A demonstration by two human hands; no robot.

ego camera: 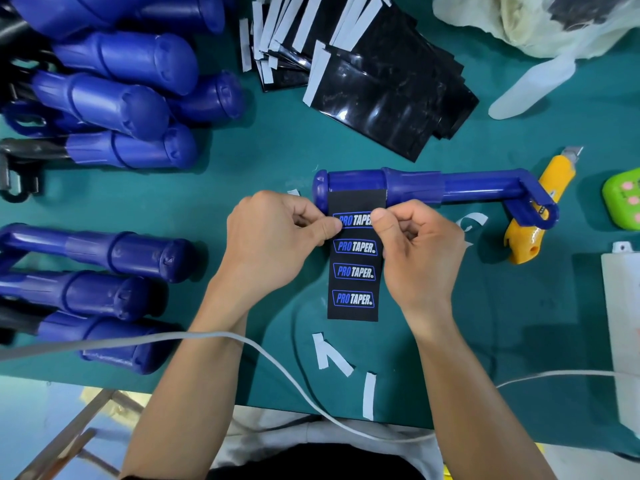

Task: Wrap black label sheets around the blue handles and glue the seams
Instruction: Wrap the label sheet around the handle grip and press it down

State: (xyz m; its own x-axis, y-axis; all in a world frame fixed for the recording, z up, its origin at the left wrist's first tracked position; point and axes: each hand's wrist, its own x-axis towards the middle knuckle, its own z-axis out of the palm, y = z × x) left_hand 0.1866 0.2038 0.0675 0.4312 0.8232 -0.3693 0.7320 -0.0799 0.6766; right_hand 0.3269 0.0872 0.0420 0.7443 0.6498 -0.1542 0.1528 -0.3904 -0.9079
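Left grip point(277, 233), right grip point(419, 244) pinching part-hidden label point(353, 271)

The fingers point(329, 229) hide part of the top logo point(356, 220) on the label sheet point(353, 271); the green device point(621, 199) (far right) is cut off.

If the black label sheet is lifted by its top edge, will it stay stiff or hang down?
Probably floppy: the black label sheet looks thin and lies flat on the table. Likely light: the left hand and right hand merely pinch it.

bare forearms point(180, 393), pale grey top point(273, 427) over black garment point(311, 460).
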